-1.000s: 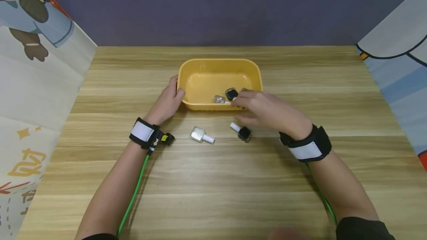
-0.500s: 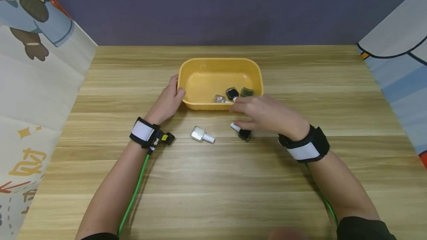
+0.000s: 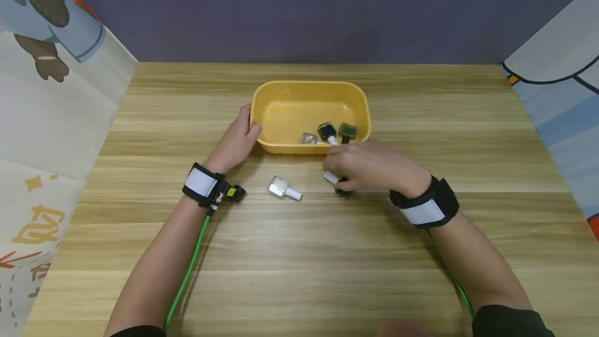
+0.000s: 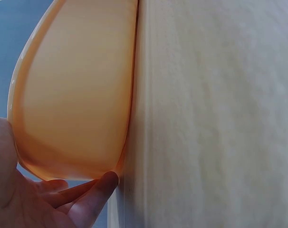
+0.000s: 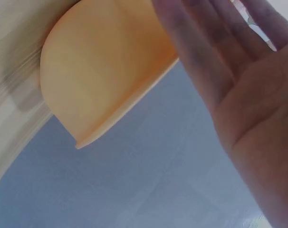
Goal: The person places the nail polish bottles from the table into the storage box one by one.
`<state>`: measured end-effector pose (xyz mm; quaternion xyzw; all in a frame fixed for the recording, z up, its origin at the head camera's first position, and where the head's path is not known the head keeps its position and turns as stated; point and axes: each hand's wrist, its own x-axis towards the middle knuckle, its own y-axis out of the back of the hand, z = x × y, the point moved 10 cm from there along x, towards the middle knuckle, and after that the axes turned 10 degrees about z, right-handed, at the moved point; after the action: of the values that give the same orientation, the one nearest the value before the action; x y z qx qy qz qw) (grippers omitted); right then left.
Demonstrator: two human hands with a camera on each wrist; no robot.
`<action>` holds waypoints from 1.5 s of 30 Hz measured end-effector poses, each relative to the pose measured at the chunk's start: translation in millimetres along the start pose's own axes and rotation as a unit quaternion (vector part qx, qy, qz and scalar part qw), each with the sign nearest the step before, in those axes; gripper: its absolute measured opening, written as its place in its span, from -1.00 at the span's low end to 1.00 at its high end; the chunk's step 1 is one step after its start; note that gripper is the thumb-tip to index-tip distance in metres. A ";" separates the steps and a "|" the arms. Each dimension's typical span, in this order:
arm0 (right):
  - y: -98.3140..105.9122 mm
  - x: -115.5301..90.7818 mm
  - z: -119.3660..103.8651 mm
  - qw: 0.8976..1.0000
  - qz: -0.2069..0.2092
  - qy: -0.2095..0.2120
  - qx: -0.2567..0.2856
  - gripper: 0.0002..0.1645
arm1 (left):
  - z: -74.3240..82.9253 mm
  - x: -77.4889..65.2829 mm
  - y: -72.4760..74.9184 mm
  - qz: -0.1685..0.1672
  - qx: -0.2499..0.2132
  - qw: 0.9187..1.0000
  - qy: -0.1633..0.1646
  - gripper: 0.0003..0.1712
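Observation:
A yellow plastic bin stands on the table. My left hand holds its left end, thumb at the near corner; in the left wrist view the fingers wrap its lower edge. Inside the bin lie a glittery nail polish bottle, a black one with a white cap and a dark green one. My right hand is over another black nail polish bottle on the table, partly covering it; the white cap shows. Its fingers look loosely bent, and whether they touch the bottle is hidden.
A white nail polish bottle lies on the table in front of the bin, its cap pointing right. A dark wall panel rises behind the table, and printed sheets flank it. Green cables run along both forearms.
My right hand has moved back from the bin's near rim, down over the black bottle on the table. The dark green bottle in the bin has come into view. My left hand stays put.

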<state>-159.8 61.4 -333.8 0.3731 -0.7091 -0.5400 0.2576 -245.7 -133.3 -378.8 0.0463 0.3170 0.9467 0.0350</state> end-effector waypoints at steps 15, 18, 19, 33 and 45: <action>-13.5 -1.0 3.5 0.999 -0.033 -0.001 0.006 -0.63 | 1.1 0.5 0.9 0.002 0.004 1.000 -0.005 -0.33; -15.8 -0.9 4.2 0.999 -0.040 -0.007 0.015 -0.62 | 1.1 0.1 0.9 0.000 0.004 1.000 -0.004 -0.33; -16.6 -0.8 4.5 0.999 -0.042 -0.008 0.016 -0.62 | 1.3 0.0 0.6 -0.001 0.004 1.000 -0.004 -0.33; -29.1 0.5 4.5 0.997 -0.068 -0.008 0.043 -0.66 | 1.3 -0.7 1.0 -0.001 0.004 1.000 0.000 -0.33; -28.9 1.6 6.5 0.996 -0.068 -0.014 0.055 -0.70 | 0.5 -0.3 0.9 0.000 0.003 1.000 -0.001 -0.33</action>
<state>-158.5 59.8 -363.4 0.4266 -0.7145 -0.5213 0.1893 -245.4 -133.7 -377.9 0.0472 0.3201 0.9456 0.0352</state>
